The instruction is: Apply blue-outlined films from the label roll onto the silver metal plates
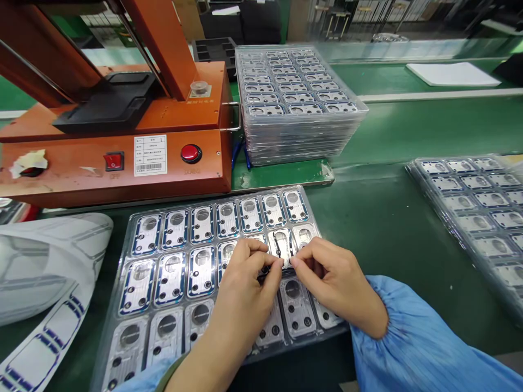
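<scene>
A clear plastic tray of silver rectangular plates lies on the green surface in front of me. Plates in the upper rows carry blue edging; those in the bottom row look plain. Over the middle row, right of centre, my left hand pinches its thumb and forefinger together at a thin dark strip. Just to its right, my right hand is pinched at another thin dark strip above the same plate. The fingers hide part of the plates below.
An orange machine with a red button stands at the back left. Beside it rises a stack of filled trays. A roll of backing film lies left; another tray is right.
</scene>
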The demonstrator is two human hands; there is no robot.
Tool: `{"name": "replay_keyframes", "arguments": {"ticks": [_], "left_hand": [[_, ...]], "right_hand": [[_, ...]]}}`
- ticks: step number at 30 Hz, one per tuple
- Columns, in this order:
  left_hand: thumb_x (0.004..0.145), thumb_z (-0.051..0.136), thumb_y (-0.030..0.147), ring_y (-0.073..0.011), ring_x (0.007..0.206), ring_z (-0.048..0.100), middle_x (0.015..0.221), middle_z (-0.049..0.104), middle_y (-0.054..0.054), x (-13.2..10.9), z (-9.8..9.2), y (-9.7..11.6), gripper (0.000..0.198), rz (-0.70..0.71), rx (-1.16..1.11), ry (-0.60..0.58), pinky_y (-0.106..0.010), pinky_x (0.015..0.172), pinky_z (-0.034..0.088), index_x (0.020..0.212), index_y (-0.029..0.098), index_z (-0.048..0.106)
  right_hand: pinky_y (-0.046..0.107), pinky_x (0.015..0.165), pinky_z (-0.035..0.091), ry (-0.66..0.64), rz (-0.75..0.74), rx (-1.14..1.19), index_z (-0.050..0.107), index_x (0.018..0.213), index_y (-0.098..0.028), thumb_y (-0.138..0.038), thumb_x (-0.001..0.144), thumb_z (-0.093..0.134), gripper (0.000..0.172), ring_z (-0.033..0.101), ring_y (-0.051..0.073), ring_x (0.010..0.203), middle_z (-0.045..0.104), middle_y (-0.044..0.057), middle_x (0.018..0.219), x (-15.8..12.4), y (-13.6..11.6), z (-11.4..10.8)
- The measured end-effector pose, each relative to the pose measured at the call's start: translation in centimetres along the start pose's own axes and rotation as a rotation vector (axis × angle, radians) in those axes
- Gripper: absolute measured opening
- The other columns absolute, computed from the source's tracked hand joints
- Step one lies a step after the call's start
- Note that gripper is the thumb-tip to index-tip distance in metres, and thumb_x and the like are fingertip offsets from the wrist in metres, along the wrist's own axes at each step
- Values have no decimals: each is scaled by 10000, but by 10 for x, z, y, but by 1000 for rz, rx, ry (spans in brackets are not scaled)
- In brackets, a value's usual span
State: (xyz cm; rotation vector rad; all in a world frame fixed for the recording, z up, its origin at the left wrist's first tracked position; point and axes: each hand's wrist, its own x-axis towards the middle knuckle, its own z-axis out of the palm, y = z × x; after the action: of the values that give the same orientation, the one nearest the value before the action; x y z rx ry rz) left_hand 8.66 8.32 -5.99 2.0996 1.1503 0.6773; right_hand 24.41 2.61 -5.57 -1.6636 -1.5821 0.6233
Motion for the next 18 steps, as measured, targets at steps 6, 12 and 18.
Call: {"name": "replay_keyframes", "arguments": {"ticks": [6,12,18], "left_hand": [[840,537,192,-162,861,572,890,515,-38,1,-1,0,140,3,-12,-2,-283,714,487,740,187,636],[840,539,179,-153,841,568,885,514,-37,1,0,0,138,7,-14,-4,-281,704,486,745,179,640],[831,557,159,-140,830,573,883,519,-33,1,1,0,126,19,-18,7,-268,709,486,751,174,652]], "right_hand": [[256,538,330,-2,-19,-15,567,701,-175,-151,853,534,157,450,104,548,487,-33,633,0,1,1],[250,538,323,-3,-27,-27,573,701,-160,-146,855,542,158,449,96,551,487,-33,634,0,1,2],[264,557,323,-14,-47,-79,588,719,-152,-159,873,521,168,465,114,580,496,-16,652,-2,1,-1]]}}
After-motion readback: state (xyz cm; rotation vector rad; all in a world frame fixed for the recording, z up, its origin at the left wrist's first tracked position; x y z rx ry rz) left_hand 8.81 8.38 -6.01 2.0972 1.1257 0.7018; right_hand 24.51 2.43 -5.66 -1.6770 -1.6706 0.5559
